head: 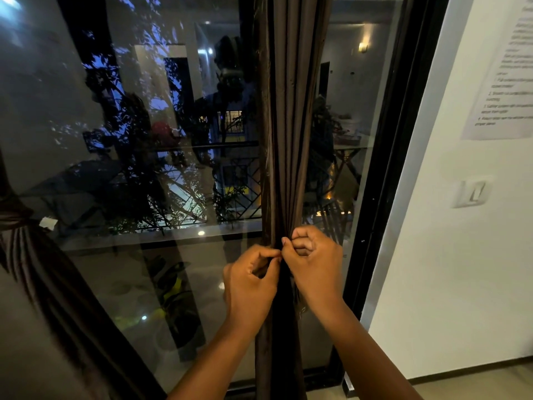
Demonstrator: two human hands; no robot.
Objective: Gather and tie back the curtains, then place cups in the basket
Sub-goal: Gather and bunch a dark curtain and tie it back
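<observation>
Brown curtain (288, 140) bunched against the glass door (144, 168), near its right frame. Left hand (251, 287) and right hand (314, 264) each pinch at its waist, likely tie ends. Tying step; next needs knot cinched.

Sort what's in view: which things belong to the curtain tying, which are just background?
Job:
right curtain, bunched
left hand and right hand, both pinching it
left curtain, already tied

Background:
glass door
wall switch
printed sheet on wall
No cups or basket visible.
</observation>
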